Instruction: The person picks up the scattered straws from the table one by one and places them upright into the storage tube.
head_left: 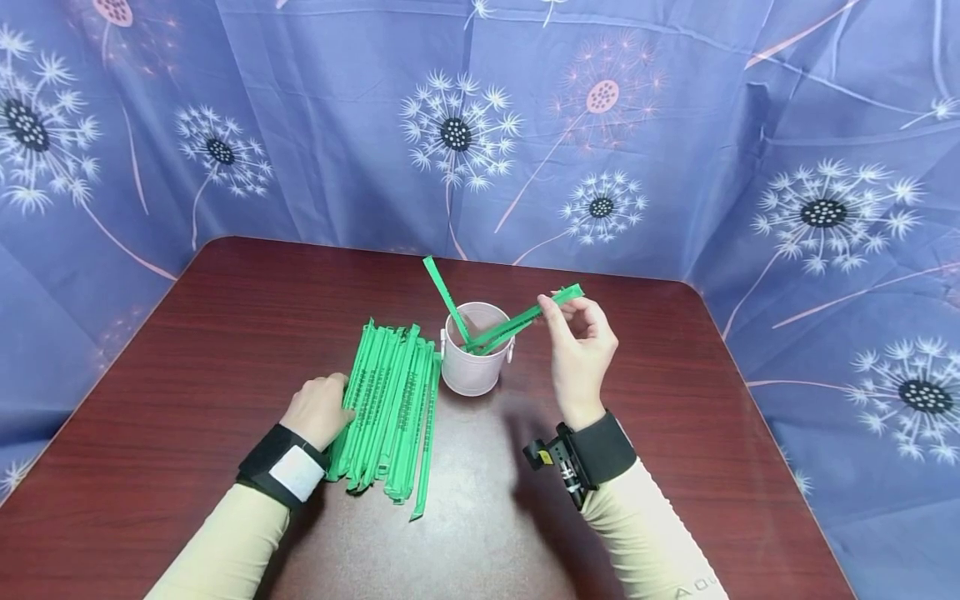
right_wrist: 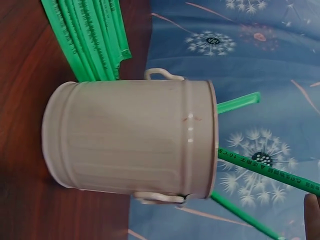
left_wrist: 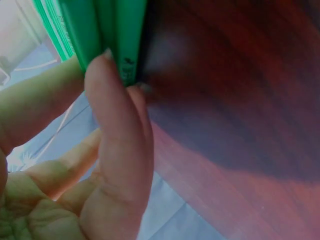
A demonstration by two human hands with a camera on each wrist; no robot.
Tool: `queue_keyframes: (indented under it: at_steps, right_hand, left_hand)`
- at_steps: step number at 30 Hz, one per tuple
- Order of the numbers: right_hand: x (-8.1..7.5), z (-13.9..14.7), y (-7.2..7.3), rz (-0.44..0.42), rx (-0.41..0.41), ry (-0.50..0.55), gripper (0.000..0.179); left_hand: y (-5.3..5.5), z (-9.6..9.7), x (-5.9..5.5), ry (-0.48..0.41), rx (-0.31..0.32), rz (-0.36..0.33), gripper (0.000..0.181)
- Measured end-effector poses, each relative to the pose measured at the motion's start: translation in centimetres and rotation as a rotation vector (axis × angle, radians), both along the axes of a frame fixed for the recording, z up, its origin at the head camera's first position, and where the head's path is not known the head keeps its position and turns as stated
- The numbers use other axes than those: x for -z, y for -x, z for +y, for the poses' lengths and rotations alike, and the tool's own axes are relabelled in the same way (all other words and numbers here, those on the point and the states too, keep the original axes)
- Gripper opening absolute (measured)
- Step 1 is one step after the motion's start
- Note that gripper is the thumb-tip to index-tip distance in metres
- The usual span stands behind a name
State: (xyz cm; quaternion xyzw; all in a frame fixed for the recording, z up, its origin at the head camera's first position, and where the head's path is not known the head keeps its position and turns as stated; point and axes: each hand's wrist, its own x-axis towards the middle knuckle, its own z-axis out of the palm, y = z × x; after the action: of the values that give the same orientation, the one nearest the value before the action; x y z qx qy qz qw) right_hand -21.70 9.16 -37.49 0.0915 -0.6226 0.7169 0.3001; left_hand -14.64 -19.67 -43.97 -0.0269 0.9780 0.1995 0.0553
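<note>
My right hand point(head_left: 581, 346) pinches a long, thin green wrapped straw point(right_wrist: 270, 170) near its upper end, over the right rim of a small pale bucket point(head_left: 470, 379). The lower end of that straw is inside the bucket. Close beside it, another green straw point(right_wrist: 235, 212) slants out over the rim. A third straw point(head_left: 442, 287) leans out toward the back left. Left of the bucket lies a thick pile of the same printed straws point(head_left: 390, 400). At the pile's left side is my left hand point(head_left: 318, 408), its thumb and fingers gripping straws point(left_wrist: 107, 30) at the edge.
The bucket stands on a dark red-brown wooden table point(head_left: 247, 333), with a small side handle point(right_wrist: 162, 74) facing the pile. Behind and beside the table hangs a blue dandelion-print cloth point(head_left: 337, 150). A strap with a small camera device point(head_left: 562, 462) sits on my right wrist.
</note>
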Motion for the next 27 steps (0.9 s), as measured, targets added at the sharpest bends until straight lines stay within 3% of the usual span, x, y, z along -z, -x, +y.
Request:
queue_keyframes:
  at_steps: [9, 18, 27]
  right_hand:
    - [1.2, 0.1, 0.6, -0.104, -0.001, 0.037, 0.014]
    - [2.6, 0.5, 1.2, -0.185, 0.016, 0.023, 0.015]
    - [3.8, 0.6, 1.4, -0.222, 0.000, 0.008, 0.017]
  left_hand:
    - [0.0, -0.1, 0.0, 0.009, 0.022, 0.021, 0.040]
    - [-0.1, -0.1, -0.1, 0.004, 0.006, 0.042, 0.030]
    - [0.1, 0.0, -0.1, -0.014, -0.019, 0.053, 0.039]
